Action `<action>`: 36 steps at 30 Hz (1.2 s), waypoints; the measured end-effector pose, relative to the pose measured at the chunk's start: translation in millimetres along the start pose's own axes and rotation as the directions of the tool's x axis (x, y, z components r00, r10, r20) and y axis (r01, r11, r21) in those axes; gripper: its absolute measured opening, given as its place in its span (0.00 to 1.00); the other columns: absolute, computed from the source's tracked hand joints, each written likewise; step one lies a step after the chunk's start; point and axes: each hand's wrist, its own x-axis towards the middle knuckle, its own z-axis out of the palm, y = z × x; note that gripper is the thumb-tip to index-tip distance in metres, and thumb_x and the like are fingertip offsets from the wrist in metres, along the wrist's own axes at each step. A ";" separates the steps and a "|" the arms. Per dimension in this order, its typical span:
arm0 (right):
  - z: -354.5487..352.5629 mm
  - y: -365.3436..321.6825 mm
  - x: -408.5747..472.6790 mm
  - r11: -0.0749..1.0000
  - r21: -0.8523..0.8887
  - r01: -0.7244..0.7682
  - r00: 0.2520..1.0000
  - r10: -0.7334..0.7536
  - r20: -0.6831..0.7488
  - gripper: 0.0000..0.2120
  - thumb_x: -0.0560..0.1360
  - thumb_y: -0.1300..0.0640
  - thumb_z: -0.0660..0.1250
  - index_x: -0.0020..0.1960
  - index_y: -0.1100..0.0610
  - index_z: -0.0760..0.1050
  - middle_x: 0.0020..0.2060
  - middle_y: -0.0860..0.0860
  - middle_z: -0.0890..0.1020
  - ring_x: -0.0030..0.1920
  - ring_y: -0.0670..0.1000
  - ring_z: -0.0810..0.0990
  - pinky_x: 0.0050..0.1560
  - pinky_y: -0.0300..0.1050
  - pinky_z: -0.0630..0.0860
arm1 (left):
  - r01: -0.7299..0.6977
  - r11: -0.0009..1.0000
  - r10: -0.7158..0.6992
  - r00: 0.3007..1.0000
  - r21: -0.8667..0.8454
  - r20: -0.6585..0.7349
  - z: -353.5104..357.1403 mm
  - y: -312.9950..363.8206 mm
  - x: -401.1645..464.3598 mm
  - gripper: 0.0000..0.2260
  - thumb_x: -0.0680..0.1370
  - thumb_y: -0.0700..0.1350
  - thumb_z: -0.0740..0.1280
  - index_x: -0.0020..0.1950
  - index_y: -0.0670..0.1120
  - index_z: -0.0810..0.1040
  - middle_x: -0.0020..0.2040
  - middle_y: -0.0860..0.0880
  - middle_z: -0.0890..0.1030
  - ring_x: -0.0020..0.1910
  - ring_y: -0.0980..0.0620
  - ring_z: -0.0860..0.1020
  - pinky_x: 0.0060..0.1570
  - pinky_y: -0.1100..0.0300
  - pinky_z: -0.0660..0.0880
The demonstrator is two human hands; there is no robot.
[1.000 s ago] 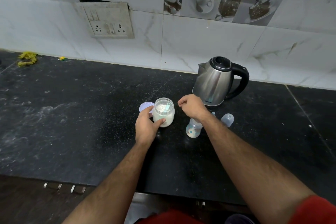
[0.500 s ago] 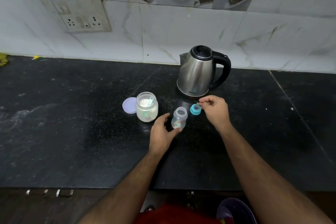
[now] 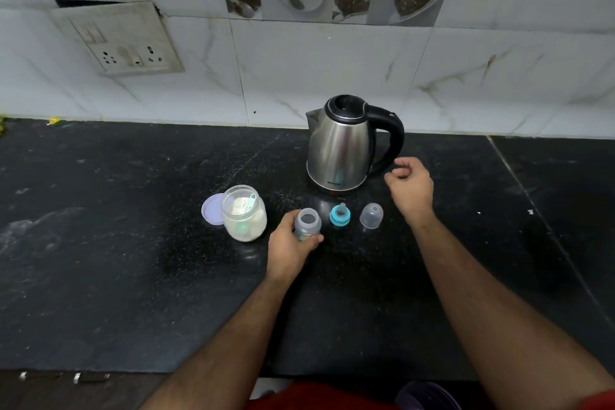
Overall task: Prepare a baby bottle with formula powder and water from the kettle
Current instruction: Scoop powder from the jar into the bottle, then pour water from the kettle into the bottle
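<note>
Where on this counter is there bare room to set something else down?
Bare counter lies left of the jar and right of the right hand. The row of jar, bottle, teat and cap before the kettle is crowded.

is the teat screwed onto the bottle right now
No, the blue teat stands on the counter beside the bottle, whose mouth is open while the left hand holds it.
</note>
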 end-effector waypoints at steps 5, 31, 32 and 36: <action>-2.6 -2.1 46.9 0.999 0.028 -0.027 0.999 0.027 -0.017 0.25 0.72 0.58 0.72 0.68 0.56 0.71 0.55 0.53 0.78 0.50 0.49 0.78 0.58 0.47 0.77 | 0.023 1.000 -0.024 0.999 -0.013 -0.037 4.6 10.1 8.5 0.25 0.69 0.42 0.79 0.63 0.50 0.75 0.55 0.54 0.81 0.51 0.59 0.80 0.36 0.76 0.73; 48.1 -4.3 112.7 0.902 0.429 -0.051 0.998 0.026 0.066 0.15 0.71 0.68 0.69 0.35 0.50 0.76 0.28 0.48 0.76 0.30 0.46 0.74 0.34 0.41 0.73 | 0.010 0.999 -0.013 0.995 -0.033 -0.094 15.2 12.4 31.9 0.24 0.68 0.42 0.80 0.60 0.54 0.76 0.55 0.58 0.82 0.54 0.63 0.80 0.56 0.64 0.76; 49.5 -5.4 112.1 0.898 0.436 -0.056 0.998 0.035 0.055 0.14 0.70 0.68 0.69 0.35 0.49 0.77 0.29 0.47 0.76 0.32 0.47 0.75 0.37 0.42 0.73 | 0.008 0.999 -0.011 0.995 -0.033 -0.095 15.0 12.9 31.5 0.24 0.67 0.42 0.80 0.60 0.54 0.76 0.55 0.58 0.82 0.54 0.63 0.80 0.56 0.63 0.76; 54.8 -9.0 108.0 0.879 0.472 -0.074 0.997 0.082 0.004 0.10 0.67 0.63 0.70 0.36 0.48 0.77 0.30 0.48 0.78 0.35 0.53 0.78 0.40 0.46 0.75 | 0.004 0.999 -0.007 0.995 -0.034 -0.098 13.7 12.9 28.4 0.24 0.67 0.41 0.80 0.57 0.57 0.76 0.54 0.57 0.83 0.54 0.62 0.80 0.56 0.62 0.76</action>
